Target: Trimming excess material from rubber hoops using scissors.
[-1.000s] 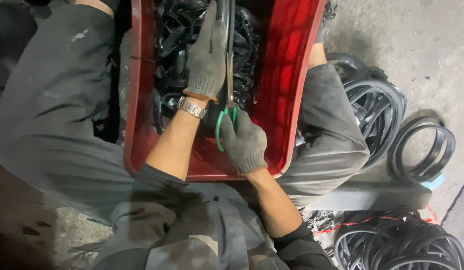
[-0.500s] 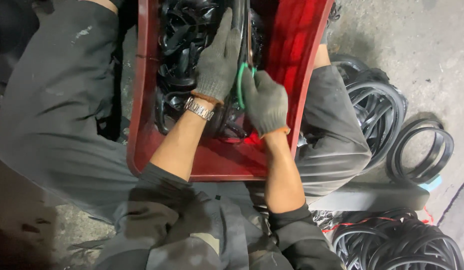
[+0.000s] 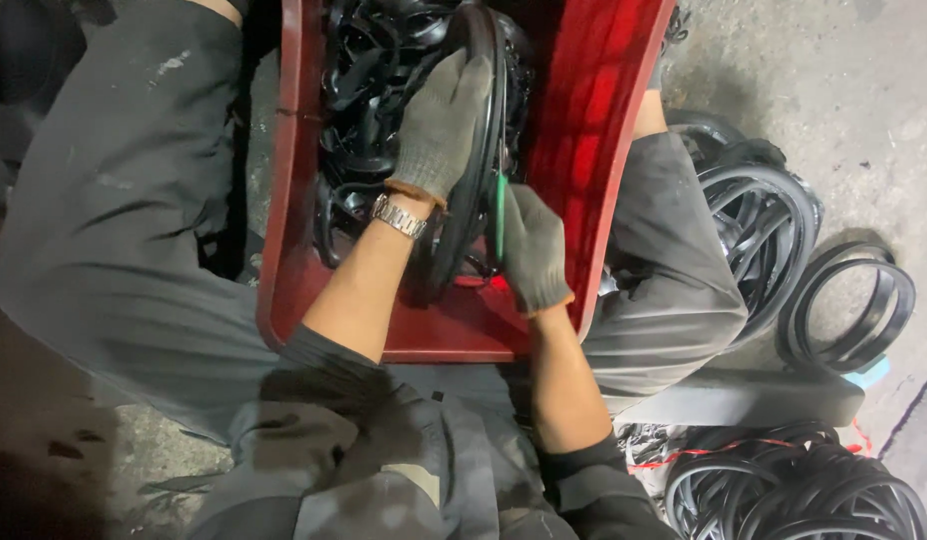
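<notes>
Left hand (image 3: 439, 125) clasps black rubber ring (image 3: 476, 150), steadying it upright; right hand (image 3: 532, 250) grips green-handled tool (image 3: 501, 215) against ring, over red crate (image 3: 584, 150)

The far end of the red crate (image 3: 294, 200) runs off the top edge, taking part of the black rubber pieces (image 3: 369, 90) inside with it. The green-handled tool (image 3: 501, 215) shows only a thin strip; its working end is hidden behind the black ring (image 3: 481, 150) and the right hand (image 3: 532, 250). The bundled rings (image 3: 814, 495) at bottom right are cut by the frame. The left hand's (image 3: 439, 130) fingertips disappear behind the ring.
</notes>
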